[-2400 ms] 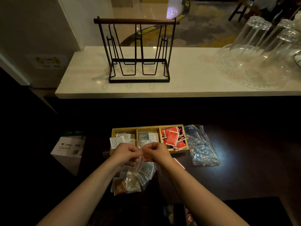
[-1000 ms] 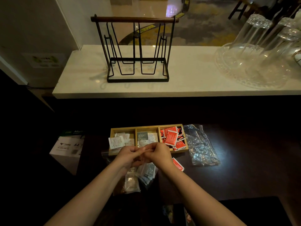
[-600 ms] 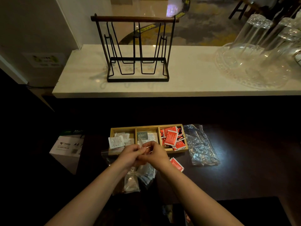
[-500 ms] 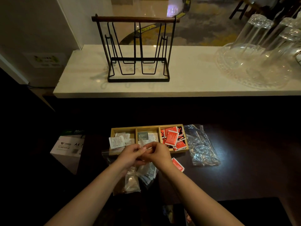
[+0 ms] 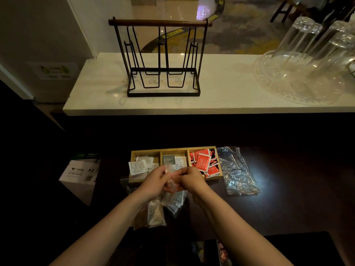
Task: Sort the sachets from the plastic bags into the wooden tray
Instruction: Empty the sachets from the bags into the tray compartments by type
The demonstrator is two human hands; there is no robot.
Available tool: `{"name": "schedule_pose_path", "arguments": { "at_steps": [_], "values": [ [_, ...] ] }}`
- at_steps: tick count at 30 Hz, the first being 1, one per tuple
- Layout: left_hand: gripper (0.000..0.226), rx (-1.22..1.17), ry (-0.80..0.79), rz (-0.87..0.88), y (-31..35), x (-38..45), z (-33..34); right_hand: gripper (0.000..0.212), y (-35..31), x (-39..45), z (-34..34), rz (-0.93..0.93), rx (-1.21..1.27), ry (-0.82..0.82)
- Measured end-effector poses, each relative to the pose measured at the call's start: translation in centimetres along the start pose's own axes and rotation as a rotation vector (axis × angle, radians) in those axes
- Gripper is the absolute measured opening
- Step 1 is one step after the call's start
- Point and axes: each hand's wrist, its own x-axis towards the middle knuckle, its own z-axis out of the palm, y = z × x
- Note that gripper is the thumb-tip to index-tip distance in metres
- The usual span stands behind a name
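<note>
Both hands meet just in front of the wooden tray (image 5: 173, 148), working at the mouth of a clear plastic bag (image 5: 173, 198). The left hand (image 5: 155, 181) pinches one side of the top strip between thumb and fingers, and the right hand (image 5: 190, 179) has its fingers curled on the other side; the bag hangs between them with grey-and-white sachets (image 5: 177, 199) bunched inside, its bottom resting on the dark bench (image 5: 288, 198). Another filled bag (image 5: 153, 215) with pale and brownish contents lies just below the left wrist.

The step in hand looks like pulling the seal apart. To do it well, each hand should grip close to the strip and draw outward evenly, keeping the mouth upward so nothing spills onto the bench. Once it gapes, the sachets want lifting out in a small bunch rather than tipping.

The tray has three compartments: white sachets (image 5: 139, 166) on the left, one hanging over the rim; grey and white ones (image 5: 173, 160) in the middle; red sachets (image 5: 203, 162) heaped on the right. By their colour the bagged ones probably belong in the middle. An emptied bag (image 5: 237, 171) lies crumpled right of the tray, beside it.
</note>
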Motion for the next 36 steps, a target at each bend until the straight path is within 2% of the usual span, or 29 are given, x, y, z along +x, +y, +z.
{"name": "schedule_pose_path", "arguments": {
  "at_steps": [2,5,7,10,12,14,16,19,22,24,27,29,31,33,36],
  "values": [
    [0.015,0.035,-0.021,0.019,0.4,0.0,-0.5,0.016,-0.1,0.0,-0.1,0.026,0.040,0.012],
    [0.015,-0.021,-0.108,-0.033,0.1,-0.2,-2.3,0.013,0.1,0.4,-1.5,0.045,0.074,0.167],
    [0.016,0.055,-0.175,-0.067,-0.2,-0.5,-3.9,0.010,0.3,0.7,-3.0,-0.002,-0.047,0.229],
    [0.020,0.457,-0.108,0.016,0.3,-0.6,-5.6,0.010,0.0,0.2,-4.0,-0.306,-0.533,0.198],
    [0.011,0.623,-0.035,0.068,1.1,-0.6,-6.3,0.009,-0.7,-0.3,-4.3,-0.569,-0.776,0.145],
    [0.008,0.646,-0.020,0.072,1.9,-0.8,-7.0,0.007,-1.3,-0.5,-5.1,-0.719,-0.910,0.102],
    [0.009,0.612,-0.047,0.084,2.9,-1.0,-7.2,0.007,-1.7,-0.6,-5.7,-0.748,-1.003,0.132],
    [0.007,0.504,-0.045,0.096,4.7,-1.2,-6.4,0.008,-2.6,-1.2,-5.8,-0.753,-1.036,0.255],
    [0.003,0.461,-0.003,0.079,5.6,-1.1,-5.1,0.010,-3.1,-2.5,-4.6,-0.931,-0.989,0.376],
    [0.004,0.480,0.014,0.073,5.8,-0.9,-4.6,0.021,-2.6,-3.4,-3.1,-0.992,-0.916,0.288],
    [0.004,0.483,0.019,0.079,5.5,-0.7,-4.4,0.062,-1.6,-3.6,-1.1,-0.791,-0.873,0.049],
    [0.007,0.405,-0.007,0.080,5.1,-0.5,-4.6,0.078,-1.1,-2.8,-0.8,-0.723,-0.963,0.039],
    [0.010,0.326,-0.095,0.083,4.7,-0.4,-5.1,0.068,-1.0,-2.0,-0.9,-0.752,-1.036,0.068],
    [0.018,0.215,-0.169,0.060,3.8,-0.4,-5.6,0.042,-1.3,-1.3,-0.9,-0.791,-1.045,0.088],
    [0.031,-0.046,-0.101,-0.065,1.4,-0.1,-6.0,0.017,-2.3,-1.0,-1.0,-0.804,-0.971,0.075]
  ]
}}
